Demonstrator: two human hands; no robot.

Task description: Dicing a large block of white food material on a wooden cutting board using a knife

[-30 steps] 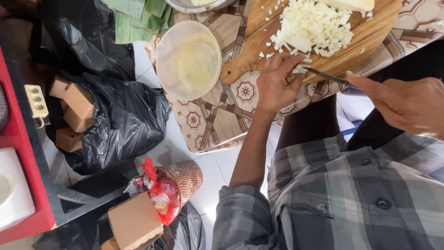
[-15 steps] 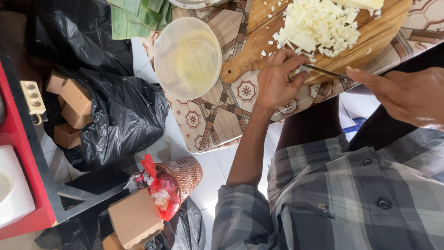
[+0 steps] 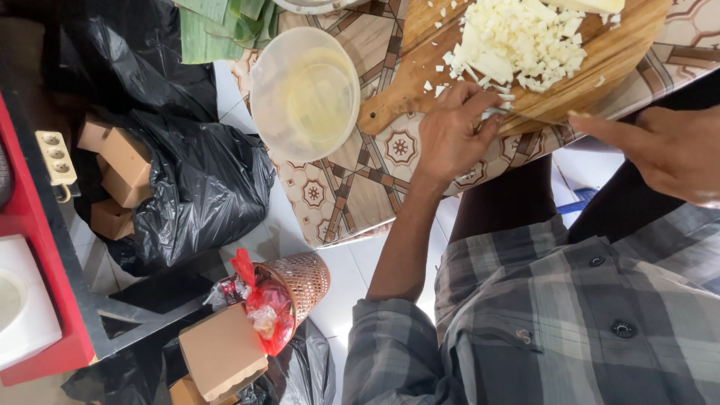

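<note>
One empty bowl beside board

Bright, even light; soft shadows, slight blur at edges.

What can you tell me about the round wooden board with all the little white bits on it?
The wooden cutting board is round, light brown and grainy, with a short handle toward the plastic bowl. It lies flat on the patterned table, partly out of view. A pile of chopped white pieces covers it. The left hand rests at its near edge.
</note>
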